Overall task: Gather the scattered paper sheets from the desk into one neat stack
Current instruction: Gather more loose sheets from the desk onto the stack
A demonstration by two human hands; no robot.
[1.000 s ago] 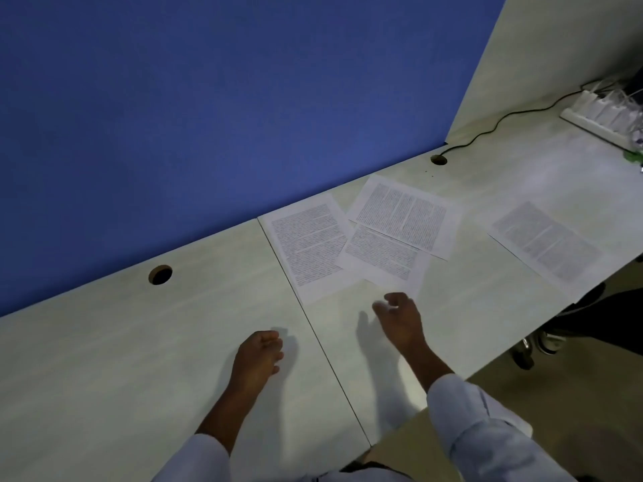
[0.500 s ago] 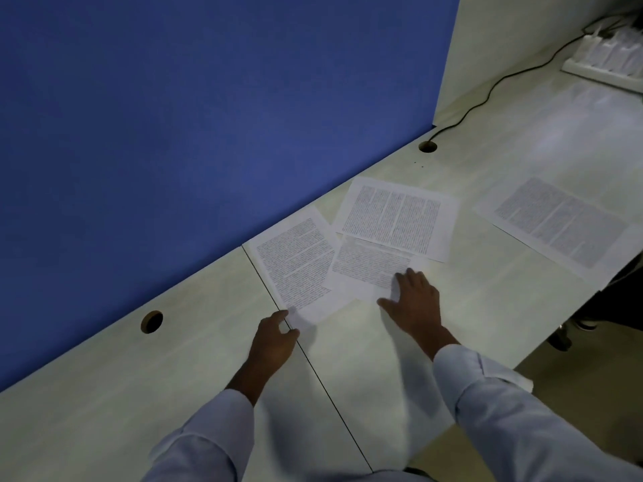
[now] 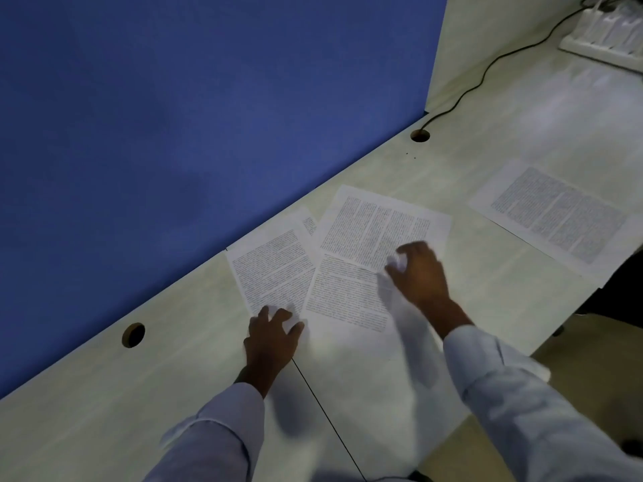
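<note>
Several printed paper sheets lie on the pale desk. A left sheet, a middle sheet and a two-column upper sheet overlap near the blue partition. One more sheet lies apart to the right. My left hand rests with spread fingers on the near corner of the left sheet. My right hand is blurred; its thumb and fingers pinch the near edge of the upper sheet where it overlaps the middle one.
A blue partition runs along the desk's back edge. Two cable holes sit in the desktop, with a black cable leading to a white power strip at the far right. The desk's front edge drops off at right.
My left hand moved forward onto the left sheet's corner. My right hand slid from the middle sheet up to the upper sheet's edge. The view moved closer to the papers.
</note>
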